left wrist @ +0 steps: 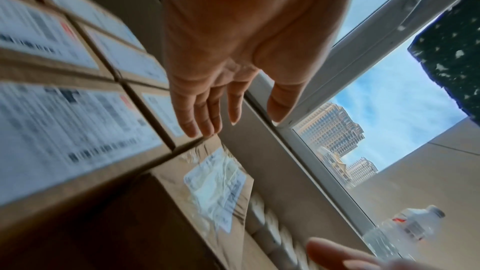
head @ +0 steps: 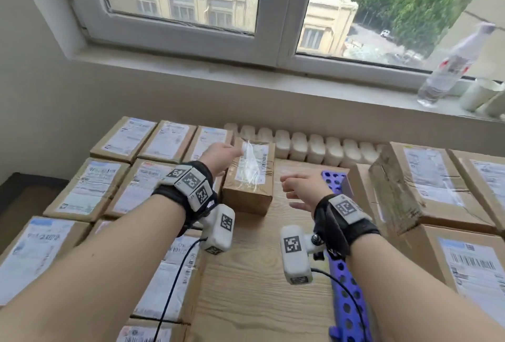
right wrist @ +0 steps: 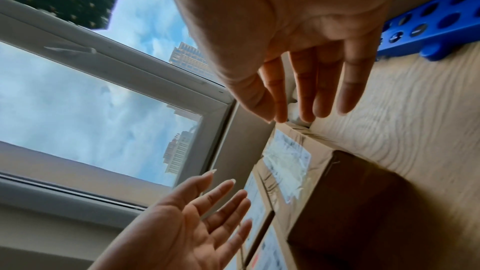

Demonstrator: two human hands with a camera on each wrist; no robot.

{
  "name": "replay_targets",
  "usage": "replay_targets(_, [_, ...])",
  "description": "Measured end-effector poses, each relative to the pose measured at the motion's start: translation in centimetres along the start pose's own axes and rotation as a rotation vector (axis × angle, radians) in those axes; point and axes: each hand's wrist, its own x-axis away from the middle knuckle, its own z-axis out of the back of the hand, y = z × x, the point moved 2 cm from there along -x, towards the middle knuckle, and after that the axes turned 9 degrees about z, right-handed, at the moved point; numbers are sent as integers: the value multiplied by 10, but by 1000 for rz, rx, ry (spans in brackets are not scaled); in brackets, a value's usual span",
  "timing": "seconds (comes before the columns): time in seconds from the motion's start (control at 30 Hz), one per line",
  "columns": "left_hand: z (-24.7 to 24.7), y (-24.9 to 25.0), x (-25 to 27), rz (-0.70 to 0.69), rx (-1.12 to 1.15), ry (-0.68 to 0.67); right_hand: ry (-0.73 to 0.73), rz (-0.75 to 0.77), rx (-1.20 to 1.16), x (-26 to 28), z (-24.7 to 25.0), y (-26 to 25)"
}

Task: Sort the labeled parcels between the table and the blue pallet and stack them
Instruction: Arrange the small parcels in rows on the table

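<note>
Near the middle of the head view, a taped cardboard parcel [head: 250, 177] is sitting on the pale wood-grain counter [head: 254, 273], its wrinkled white label facing up and too glossy to read. The left hand [head: 218, 154] is hovering over the parcel's upper left corner; whether it is touching the cardboard cannot be told. In the left wrist view its fingers [left wrist: 197, 110] are lying straight and close together, with the thumb set apart, holding nothing. The right hand [head: 300, 188] is hanging just right of the parcel, apart from it. In the head view its fingers are hidden behind the back of the hand, but the right wrist view is showing the fingers [right wrist: 309, 89] straight and slightly spread, empty.

Rows of labeled parcels [head: 109, 177] are filling the left of the frame, their print blurred, the nearest ones partly covered by the left forearm. The blue pallet [head: 344, 295] is showing only as a perforated strip running down the lower right, mostly hidden under the stacked parcels on the right [head: 437, 186] and behind the right forearm. A clear plastic bottle [head: 448, 68] is standing on the windowsill at the upper right, smeared by blur.
</note>
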Motion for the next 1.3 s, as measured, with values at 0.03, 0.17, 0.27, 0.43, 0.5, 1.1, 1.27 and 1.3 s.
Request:
replay_targets(0.03, [-4, -1, -9, -9, -12, 1, 21, -44, -10, -7, -2, 4])
replay_targets(0.17, [-11, -2, -30, -33, 15, 41, 37, -125, -20, -37, -10, 19])
replay_targets(0.27, [-19, -4, -35, -9, 24, 16, 20, -180, -17, -55, -17, 29])
replay_targets(0.43, [-32, -6, -39, 16, 50, 27, -41, -217, -7, -71, -29, 41])
replay_targets(0.5, [-32, -4, -40, -12, 52, 92, -70, -229, 5, -72, -29, 44])
replay_targets(1.1, [-67, -28, -50, 222, 25, -31, -105, -338, -231, -57, -8, 70])
replay_targets(1.27, [-72, -29, -54, 160, 71, -10, -44, -272, -264, -52, -1, 63])
replay_targets(1.3, [-71, -26, -52, 146, 84, -5, -23, -256, -260, -50, 2, 58])
